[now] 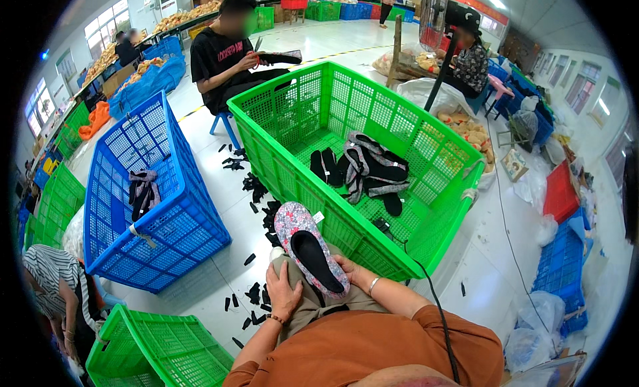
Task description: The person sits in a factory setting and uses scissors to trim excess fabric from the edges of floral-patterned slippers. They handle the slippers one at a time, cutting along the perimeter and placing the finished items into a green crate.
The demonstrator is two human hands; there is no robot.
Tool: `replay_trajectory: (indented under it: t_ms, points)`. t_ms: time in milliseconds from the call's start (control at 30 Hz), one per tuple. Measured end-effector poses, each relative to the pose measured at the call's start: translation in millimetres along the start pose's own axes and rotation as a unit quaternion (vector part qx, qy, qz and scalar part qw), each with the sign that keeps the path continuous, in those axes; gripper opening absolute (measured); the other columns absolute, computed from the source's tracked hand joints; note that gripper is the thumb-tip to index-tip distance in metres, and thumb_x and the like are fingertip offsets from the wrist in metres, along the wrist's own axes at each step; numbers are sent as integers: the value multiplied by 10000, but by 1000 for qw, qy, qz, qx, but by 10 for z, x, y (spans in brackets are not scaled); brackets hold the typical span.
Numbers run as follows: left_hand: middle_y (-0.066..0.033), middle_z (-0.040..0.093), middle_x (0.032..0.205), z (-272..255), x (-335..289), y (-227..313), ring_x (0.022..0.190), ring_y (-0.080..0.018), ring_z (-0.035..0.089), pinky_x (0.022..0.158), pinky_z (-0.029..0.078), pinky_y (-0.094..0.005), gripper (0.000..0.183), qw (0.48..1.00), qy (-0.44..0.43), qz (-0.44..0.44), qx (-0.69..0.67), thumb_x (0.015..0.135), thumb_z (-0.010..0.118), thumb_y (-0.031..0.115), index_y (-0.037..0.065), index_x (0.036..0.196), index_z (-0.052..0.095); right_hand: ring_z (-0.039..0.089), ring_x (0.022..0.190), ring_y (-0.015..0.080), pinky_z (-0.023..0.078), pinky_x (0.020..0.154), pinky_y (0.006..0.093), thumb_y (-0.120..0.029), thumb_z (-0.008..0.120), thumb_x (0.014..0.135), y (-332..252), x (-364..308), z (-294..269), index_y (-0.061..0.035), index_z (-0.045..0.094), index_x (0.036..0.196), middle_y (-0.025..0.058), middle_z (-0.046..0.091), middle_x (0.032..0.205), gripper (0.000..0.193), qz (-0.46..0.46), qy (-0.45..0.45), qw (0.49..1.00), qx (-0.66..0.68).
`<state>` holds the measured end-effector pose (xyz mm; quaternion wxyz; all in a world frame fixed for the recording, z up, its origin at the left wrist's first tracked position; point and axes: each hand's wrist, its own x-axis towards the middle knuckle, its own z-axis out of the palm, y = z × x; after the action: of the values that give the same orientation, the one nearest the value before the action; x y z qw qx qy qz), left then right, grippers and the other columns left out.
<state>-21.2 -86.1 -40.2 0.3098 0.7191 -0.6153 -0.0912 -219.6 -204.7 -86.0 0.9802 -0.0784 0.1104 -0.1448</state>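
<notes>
Floral fabric covers the slipper (311, 254), which lies on the wearer's lap, sole toward the trousers (306, 310), toe pointing away from the body. Right hand (354, 272): grip closed against the slipper's right edge near the heel. Left hand (284, 295): grip slightly spread on the trouser leg, with nothing seen in it.

Hazards (judged):
1. Slipping. With one hand on the heel end, the toe could swing or slide off the knees if the legs shift.
2. Soiling. A dropped slipper could land among the black scraps (269, 217) on the floor.
3. Snagging. The white tag (318, 217) projects beside the toe and could catch on the large green crate (286, 174) if the slipper is raised close to its wall.
4. Cable drag. The black cable (436, 297) crosses near the right arm and could be pulled by a wide reach.

Limits of view:
- Right fingertips are behind the slipper; firmness of hold cannot be told.
- The sole is hidden.
- Slippers (373, 167) in the crate overlap; their count is uncertain.
- The striped-shirted person (53, 280) is cut off by the rim.
</notes>
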Motion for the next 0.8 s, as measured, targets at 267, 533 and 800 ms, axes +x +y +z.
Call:
replay_trajectory:
  t_ms: [267, 533, 800]
  points:
    - [-257, 301, 1335, 6, 4, -10, 1217, -412, 324, 1008, 302, -454, 710, 1000, -6, -11, -2, 654, 695, 217, 93, 1292, 410, 629, 933, 250, 492, 873, 424, -251, 689, 762, -1, -2, 55, 13, 548, 1141, 159, 617, 1079, 483, -4, -13, 1000, 9]
    - [-254, 304, 1335, 26, -3, -25, 1217, -410, 324, 1008, 304, -451, 709, 1000, -1, -12, 0, 653, 697, 224, 100, 1291, 415, 626, 940, 254, 491, 875, 420, -253, 693, 756, -1, 3, -6, 8, 543, 1151, 162, 614, 1085, 497, -5, -5, 1000, 10]
    - [-254, 299, 1341, 25, -4, -36, 1223, -410, 320, 1007, 306, -450, 710, 1000, -3, -6, -2, 657, 698, 230, 113, 1297, 411, 590, 1018, 285, 448, 934, 446, -286, 734, 710, -19, 1, -86, 37, 482, 1215, 196, 570, 1149, 650, 2, -25, 1000, 9]
